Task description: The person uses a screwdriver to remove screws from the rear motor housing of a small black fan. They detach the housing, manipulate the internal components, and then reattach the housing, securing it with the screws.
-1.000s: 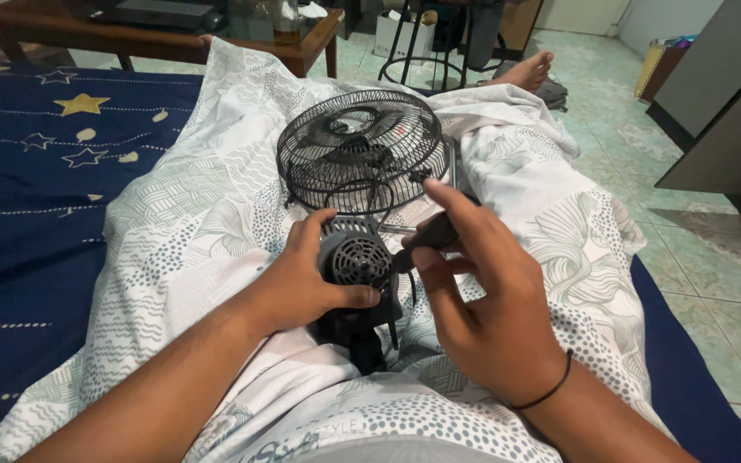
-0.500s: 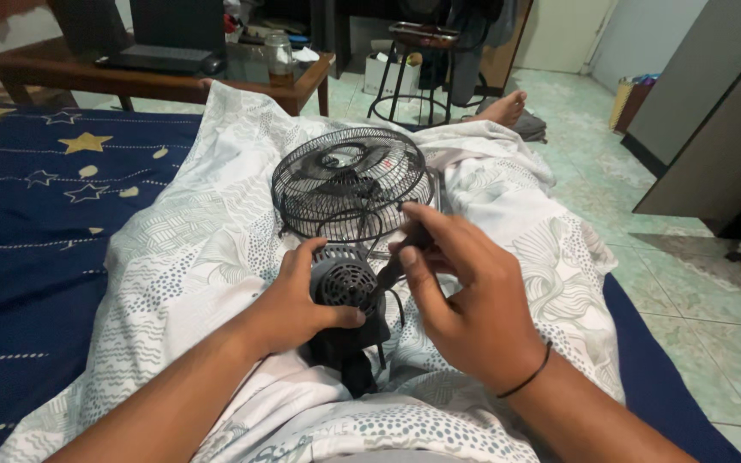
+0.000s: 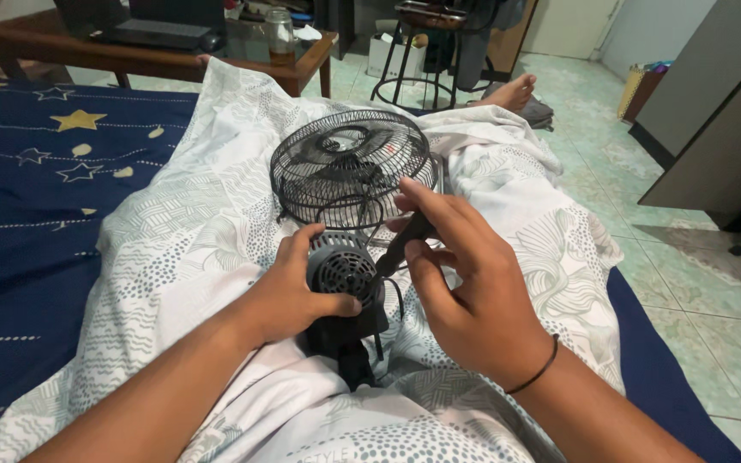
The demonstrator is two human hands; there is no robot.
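The small black fan (image 3: 349,214) lies on its back across the person's lap, on a white patterned blanket (image 3: 190,231), and everything else sits around it. Nearest to the person is the fan's dark stand (image 3: 349,347), pointing back toward the body. Just above the stand is the round, vented motor housing (image 3: 342,270). The left hand (image 3: 289,291) is wrapped around that housing from the left side — fingers curled over its top, thumb pressed along its lower edge. The right hand (image 3: 465,287) comes in from the right of the housing, its fingers pinched together around the dark handle of a screwdriver (image 3: 400,244); the shaft slants down and left, with its tip at the back of the housing. A thin black band (image 3: 535,373) circles that wrist.

Beyond the housing the round wire cage of the fan tilts up, blades visible through the grille. Left of the fan spreads a navy sheet with yellow stars (image 3: 36,171). Past the cage, a bare foot (image 3: 512,90) pokes out from the blanket's far end. Farther still — behind and left of the fan — stands a wooden table (image 3: 302,64) with a glass jar (image 3: 280,34) on it, and a black stool (image 3: 418,51) stands on the pale green tiled floor (image 3: 688,274).
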